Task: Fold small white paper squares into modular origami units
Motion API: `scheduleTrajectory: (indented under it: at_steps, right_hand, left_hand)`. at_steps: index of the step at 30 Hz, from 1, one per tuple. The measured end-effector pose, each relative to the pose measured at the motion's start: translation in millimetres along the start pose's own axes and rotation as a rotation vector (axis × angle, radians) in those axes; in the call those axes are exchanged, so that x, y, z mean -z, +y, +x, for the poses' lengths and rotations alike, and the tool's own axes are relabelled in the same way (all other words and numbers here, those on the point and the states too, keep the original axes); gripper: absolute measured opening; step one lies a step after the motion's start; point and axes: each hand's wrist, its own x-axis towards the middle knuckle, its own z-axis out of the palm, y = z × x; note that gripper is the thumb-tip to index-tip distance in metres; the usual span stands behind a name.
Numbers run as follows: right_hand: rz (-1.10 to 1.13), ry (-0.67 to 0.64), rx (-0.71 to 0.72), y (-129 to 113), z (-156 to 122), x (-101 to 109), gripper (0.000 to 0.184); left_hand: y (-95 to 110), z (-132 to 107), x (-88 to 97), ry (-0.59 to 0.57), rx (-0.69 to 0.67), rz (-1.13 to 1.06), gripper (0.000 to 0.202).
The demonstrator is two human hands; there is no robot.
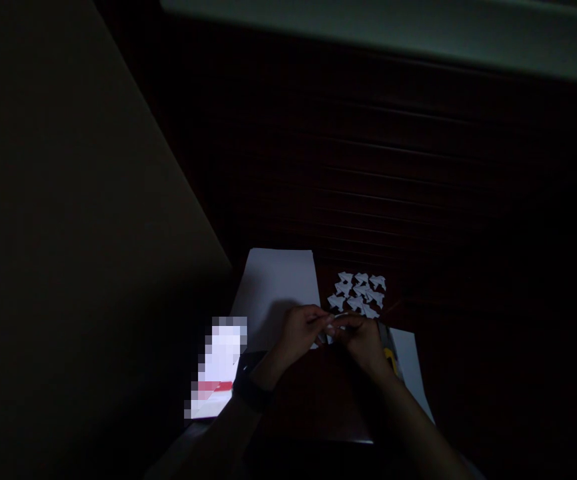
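Note:
My left hand point(301, 331) and my right hand point(363, 339) meet over the dark table, fingertips pinched together. Between them is a small piece of folded white paper point(339, 316), mostly hidden by the fingers. Just beyond my right hand lie several small folded paper figures point(360, 291), set out in rough rows. A stack of white paper point(281, 277) lies beyond and to the left of my left hand, which casts a shadow on it. The scene is dim, so the folds cannot be made out.
At the left glows a bright screen point(218, 363), partly pixelated. Right of my right wrist are a yellow object point(391, 360) of unclear kind and a white sheet point(411, 363). The dark reddish table point(318, 407) ends close to me. A dark watch point(253, 387) circles my left wrist.

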Motion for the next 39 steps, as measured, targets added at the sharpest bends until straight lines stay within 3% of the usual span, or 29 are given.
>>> scheduleTrajectory:
  at_steps: [4, 11, 17, 23, 33, 39]
  right_hand:
    - [-0.057, 0.077, -0.071, -3.7, -1.7, -0.7, 0.014]
    - [0.029, 0.051, -0.002, -0.4, 0.1, -0.3, 0.008]
    - [-0.079, 0.100, 0.009, -2.5, -0.2, 0.5, 0.006]
    - [-0.116, 0.165, 0.002, -4.6, -0.1, 2.0, 0.006]
    - [-0.135, 0.154, -0.041, -5.9, -0.1, 2.0, 0.007]
    - [-0.160, 0.131, -0.009, -8.0, -0.2, 3.6, 0.008]
  left_hand:
    - [-4.4, 1.3, -1.9, 0.082, -0.054, 0.034, 0.024]
    - [-2.8, 0.6, -0.7, 0.095, -0.072, 0.043, 0.024]
    - [-4.0, 1.4, -2.2, 0.038, -0.052, -0.042, 0.021]
    - [-11.1, 2.0, -1.2, -0.054, -0.055, -0.182, 0.031]
    - [-8.3, 0.1, -2.9, 0.026, 0.036, -0.204, 0.029]
    - [-14.2, 1.7, -6.8, 0.082, 0.003, -0.180, 0.024]
